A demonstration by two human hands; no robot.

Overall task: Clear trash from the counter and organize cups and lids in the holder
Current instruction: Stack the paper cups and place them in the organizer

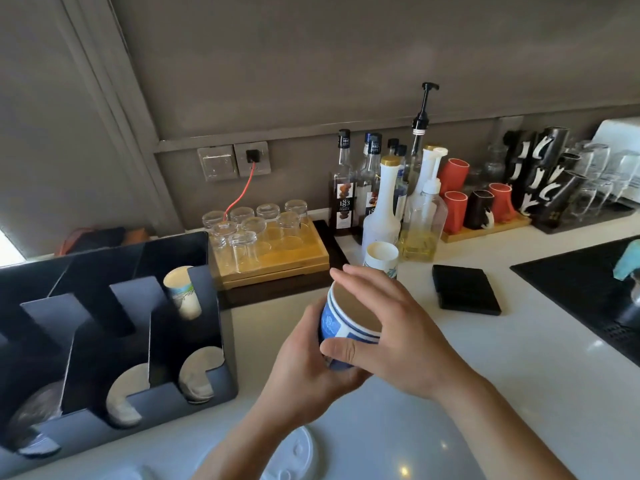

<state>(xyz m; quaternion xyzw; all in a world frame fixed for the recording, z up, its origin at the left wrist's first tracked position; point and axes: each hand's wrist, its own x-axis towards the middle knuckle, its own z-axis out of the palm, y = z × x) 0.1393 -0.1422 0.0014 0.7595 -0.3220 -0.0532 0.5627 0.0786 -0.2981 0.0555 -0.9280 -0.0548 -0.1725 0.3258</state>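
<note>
Both hands hold a stack of blue-and-white paper cups (337, 318) above the white counter (485, 358). My left hand (304, 372) wraps the stack's body from below. My right hand (391, 327) grips its rim from the right, fingers over the opening. Another white paper cup (381, 258) stands upright just behind them. A black cup-and-lid holder (207, 389) sits at the left; one paper cup (181, 292) leans in its rear right slot, and white lids (199, 372) fill the front slots. A white lid (298, 455) lies on the counter under my left forearm.
A wooden tray of upturned glasses (273, 251) stands behind the holder. Syrup bottles (374, 192) line the wall, with mugs and glasses to the right. A black square pad (465, 291) lies on the counter, and a black drip mat (585, 285) is at the far right.
</note>
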